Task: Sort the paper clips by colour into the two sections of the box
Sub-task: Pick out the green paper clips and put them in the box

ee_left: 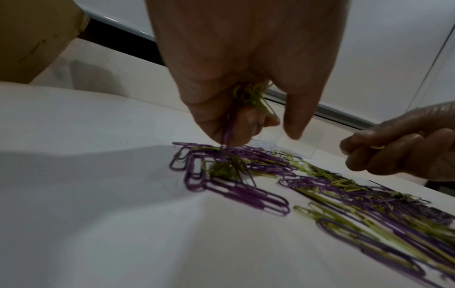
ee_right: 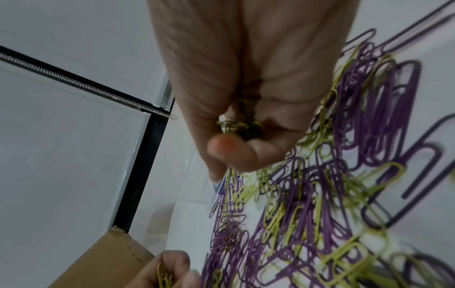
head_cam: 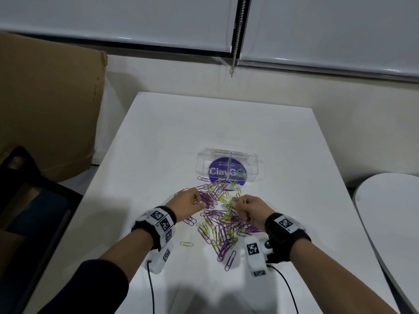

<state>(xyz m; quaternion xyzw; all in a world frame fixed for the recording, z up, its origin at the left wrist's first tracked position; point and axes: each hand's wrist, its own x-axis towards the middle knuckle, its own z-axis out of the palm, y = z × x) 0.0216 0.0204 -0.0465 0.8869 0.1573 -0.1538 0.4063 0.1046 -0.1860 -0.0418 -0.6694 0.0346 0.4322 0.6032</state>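
Observation:
A heap of purple and yellow-green paper clips [head_cam: 221, 219] is spread over the white table [head_cam: 172, 137], in front of a clear two-section box [head_cam: 226, 165]. My left hand [head_cam: 189, 203] works at the heap's left edge; in the left wrist view it grips a bunch of yellow-green clips [ee_left: 251, 95] and pinches a purple clip [ee_left: 229, 132]. My right hand [head_cam: 248, 209] sits over the heap's right side, its fingers curled round a bunch of yellow-green clips [ee_right: 242, 124]. The box looks empty.
A round purple sticker [head_cam: 226, 171] lies under the box. A brown cardboard sheet [head_cam: 47, 103] leans at the left, a black chair [head_cam: 27, 200] below it. A second white table [head_cam: 390, 211] stands at the right. A blind chain [head_cam: 237, 37] hangs behind.

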